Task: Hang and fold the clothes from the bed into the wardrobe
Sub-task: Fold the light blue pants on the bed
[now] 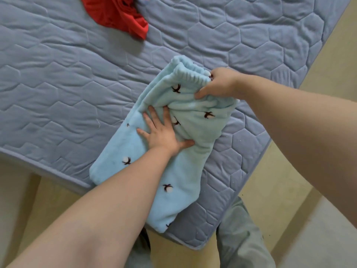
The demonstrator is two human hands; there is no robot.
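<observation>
1. The right grip (218, 85), a bare hand, is clamped on the light blue fleece trousers (183, 180) at their elastic waistband (190, 74). Its fingers are curled into the bunched cloth and the thumb lies on top.
2. The left grip (162, 132) is apart and holds nothing. It lies palm down on the middle of the trousers with straight, spread fingers (152, 113), just beside the wrinkled fold below the right grip.
3. The trousers lie as a long strip on the near corner of the bed. The waistband end is gathered up, and the leg end lies flat and reaches the mattress edge. Small dark-and-white sprigs dot the fleece.
4. The mattress (58, 84) is blue-grey, quilted in hexagons.
5. A crumpled red garment (116, 14) lies at the far side, well apart from the trousers.
6. A pale floor (289, 171) surrounds the bed, and the person's grey-green trouser legs (243, 238) show below the corner.
</observation>
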